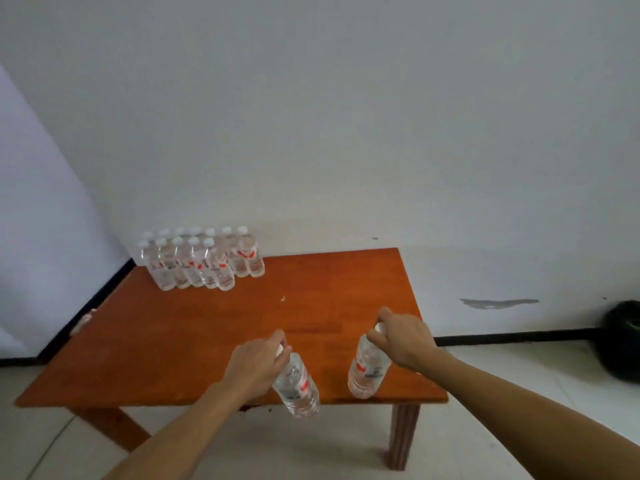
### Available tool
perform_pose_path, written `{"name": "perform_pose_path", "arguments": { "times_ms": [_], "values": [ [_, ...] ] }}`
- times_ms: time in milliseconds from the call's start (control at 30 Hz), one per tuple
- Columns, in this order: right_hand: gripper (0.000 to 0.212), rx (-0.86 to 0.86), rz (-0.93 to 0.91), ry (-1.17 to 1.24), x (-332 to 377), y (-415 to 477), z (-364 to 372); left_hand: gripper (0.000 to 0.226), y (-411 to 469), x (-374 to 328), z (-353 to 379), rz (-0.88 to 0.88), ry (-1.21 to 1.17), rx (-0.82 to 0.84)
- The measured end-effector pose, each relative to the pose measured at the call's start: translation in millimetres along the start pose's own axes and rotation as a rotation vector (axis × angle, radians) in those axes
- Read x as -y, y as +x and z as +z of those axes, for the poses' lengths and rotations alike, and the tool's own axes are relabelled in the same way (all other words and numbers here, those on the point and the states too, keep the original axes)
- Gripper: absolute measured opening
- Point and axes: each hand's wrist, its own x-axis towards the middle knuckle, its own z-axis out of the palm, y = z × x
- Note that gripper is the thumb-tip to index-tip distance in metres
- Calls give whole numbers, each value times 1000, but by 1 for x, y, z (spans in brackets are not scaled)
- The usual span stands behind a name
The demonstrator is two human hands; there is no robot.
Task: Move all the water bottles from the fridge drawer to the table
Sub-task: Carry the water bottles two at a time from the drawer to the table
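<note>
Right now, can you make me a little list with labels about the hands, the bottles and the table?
table: orange-brown wood, set against a white wall
left hand: grips a clear water bottle by its cap; the bottle is tilted, its base past the table's near edge
right hand: grips a second bottle by its cap, at the near right corner
standing bottles: upright cluster in two rows, far left corner
fridge drawer: not in view

Clear glossy plastic bottles [202, 261] stand on a smooth, reddish-brown wooden table [214, 327].
</note>
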Motion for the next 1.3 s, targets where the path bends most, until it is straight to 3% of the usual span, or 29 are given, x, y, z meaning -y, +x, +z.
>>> {"name": "perform_pose_path", "arguments": {
  "times_ms": [300, 733, 1133, 1300],
  "values": [
    [39, -12, -55, -24, 67, 152, 21, 25, 96, 115, -11, -133, -49, -56],
    [34, -72, 172, 78, 180, 319, 87, 37, 277, 309, -17, 108, -8, 2],
    [40, -77, 210, 99, 208, 450, 105, 28, 384, 357, -3, 141, 38, 4],
    [39, -50, 149, 90, 231, 516, 129, 36, 412, 378, 8, 145, 111, 37]
  ]
}}
